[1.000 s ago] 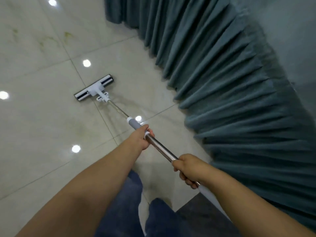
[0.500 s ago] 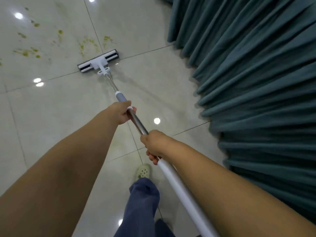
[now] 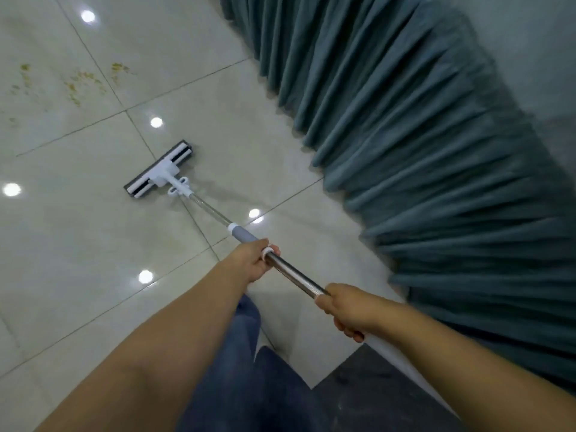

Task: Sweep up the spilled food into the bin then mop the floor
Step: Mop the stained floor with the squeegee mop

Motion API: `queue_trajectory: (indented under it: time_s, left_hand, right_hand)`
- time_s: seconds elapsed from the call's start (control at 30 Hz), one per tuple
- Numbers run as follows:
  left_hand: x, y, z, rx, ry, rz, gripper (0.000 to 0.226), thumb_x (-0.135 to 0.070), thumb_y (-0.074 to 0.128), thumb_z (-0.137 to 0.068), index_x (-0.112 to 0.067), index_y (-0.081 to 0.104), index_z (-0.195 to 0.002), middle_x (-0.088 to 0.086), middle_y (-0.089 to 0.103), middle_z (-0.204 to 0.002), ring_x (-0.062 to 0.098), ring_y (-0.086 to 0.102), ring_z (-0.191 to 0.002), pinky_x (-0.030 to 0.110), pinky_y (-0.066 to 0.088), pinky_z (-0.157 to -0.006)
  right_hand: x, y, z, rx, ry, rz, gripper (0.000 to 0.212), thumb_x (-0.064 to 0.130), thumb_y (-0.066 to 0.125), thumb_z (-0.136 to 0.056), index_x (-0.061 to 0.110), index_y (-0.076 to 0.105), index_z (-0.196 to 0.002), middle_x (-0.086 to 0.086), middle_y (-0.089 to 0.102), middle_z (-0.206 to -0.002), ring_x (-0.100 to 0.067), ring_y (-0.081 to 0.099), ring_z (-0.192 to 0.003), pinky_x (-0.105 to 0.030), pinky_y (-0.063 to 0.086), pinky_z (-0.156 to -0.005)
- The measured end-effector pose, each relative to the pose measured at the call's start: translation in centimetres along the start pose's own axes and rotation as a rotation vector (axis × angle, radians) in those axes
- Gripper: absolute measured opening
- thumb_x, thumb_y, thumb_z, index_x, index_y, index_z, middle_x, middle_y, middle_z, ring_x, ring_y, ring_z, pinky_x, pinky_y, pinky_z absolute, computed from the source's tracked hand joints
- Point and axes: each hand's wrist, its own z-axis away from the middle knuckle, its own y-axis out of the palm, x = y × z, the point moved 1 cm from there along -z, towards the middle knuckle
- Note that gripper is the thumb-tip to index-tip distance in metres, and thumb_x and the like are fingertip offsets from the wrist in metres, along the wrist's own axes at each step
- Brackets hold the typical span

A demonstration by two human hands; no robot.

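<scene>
A flat mop with a white and black head (image 3: 159, 168) lies on the pale tiled floor (image 3: 78, 232) ahead of me. Its steel pole (image 3: 296, 277) runs back to me between my hands. My left hand (image 3: 254, 260) grips the pole just behind the grey sleeve (image 3: 244, 234). My right hand (image 3: 346, 310) grips it lower, where the steel meets the white end section. Yellowish food smears (image 3: 81, 85) mark the tiles at the far left, well beyond the mop head.
A teal pleated curtain (image 3: 420, 145) hangs along the right side, its hem touching the floor close to the mop pole. My blue trouser legs (image 3: 246, 369) show at the bottom. A dark mat or step (image 3: 367, 388) lies at the lower right.
The mop head has been drawn back toward me, away from the food smears it had reached half a second ago. Both hands keep their grip on the pole.
</scene>
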Motion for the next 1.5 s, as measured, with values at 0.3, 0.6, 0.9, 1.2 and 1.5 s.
queue_trajectory:
  time_s: [0.3, 0.6, 0.9, 1.2, 1.5]
  left_hand:
    - [25.5, 2.1, 8.4, 0.111, -0.257, -0.003, 0.020, -0.001, 0.045, -0.097, -0.003, 0.039, -0.078, 0.013, 0.043, -0.066, 0.020, 0.044, -0.054, 0.027, 0.051, -0.037]
    - [25.1, -0.5, 9.4, 0.067, -0.220, 0.020, 0.018, -0.001, 0.047, -0.095, -0.006, 0.041, -0.079, 0.012, 0.045, -0.067, 0.020, 0.045, -0.056, 0.027, 0.052, -0.040]
    - [4.6, -9.7, 7.9, 0.030, -0.082, 0.128, 0.018, 0.000, 0.047, -0.095, -0.005, 0.042, -0.078, 0.012, 0.044, -0.068, 0.019, 0.044, -0.056, 0.024, 0.052, -0.039]
    - [-21.5, -22.9, 4.3, -0.149, 0.169, 0.135, 0.019, -0.004, 0.051, -0.095, -0.003, 0.041, -0.079, 0.012, 0.046, -0.076, 0.017, 0.047, -0.058, 0.021, 0.051, -0.037]
    - [-33.1, -30.5, 3.3, -0.169, 0.258, -0.044, 0.018, -0.008, 0.048, -0.097, -0.004, 0.040, -0.081, 0.012, 0.044, -0.081, 0.019, 0.049, -0.061, 0.021, 0.053, -0.040]
  right_hand:
    - [-22.4, 5.0, 13.5, -0.134, 0.060, 0.214, 0.036, 0.054, 0.041, -0.093, 0.024, 0.049, -0.074, 0.007, 0.055, -0.079, -0.007, 0.054, -0.074, -0.020, 0.045, -0.067]
    - [-21.2, 7.3, 14.2, -0.183, 0.070, 0.323, 0.033, 0.045, 0.042, -0.098, 0.028, 0.046, -0.070, 0.002, 0.058, -0.082, -0.012, 0.056, -0.077, -0.027, 0.047, -0.074]
    - [0.1, 10.5, 6.5, -0.098, 0.003, 0.240, 0.036, 0.044, 0.037, -0.100, 0.017, 0.048, -0.079, 0.002, 0.050, -0.073, -0.009, 0.046, -0.061, -0.023, 0.039, -0.055]
    - [28.4, 16.8, -3.7, 0.015, 0.034, 0.061, 0.036, 0.041, 0.037, -0.100, 0.006, 0.046, -0.100, -0.012, 0.046, -0.070, -0.021, 0.043, -0.052, -0.028, 0.038, -0.043]
    - [40.9, 21.2, -6.8, 0.026, 0.053, 0.001, 0.039, 0.041, 0.037, -0.099, 0.003, 0.044, -0.097, -0.010, 0.044, -0.066, -0.019, 0.039, -0.050, -0.026, 0.037, -0.045]
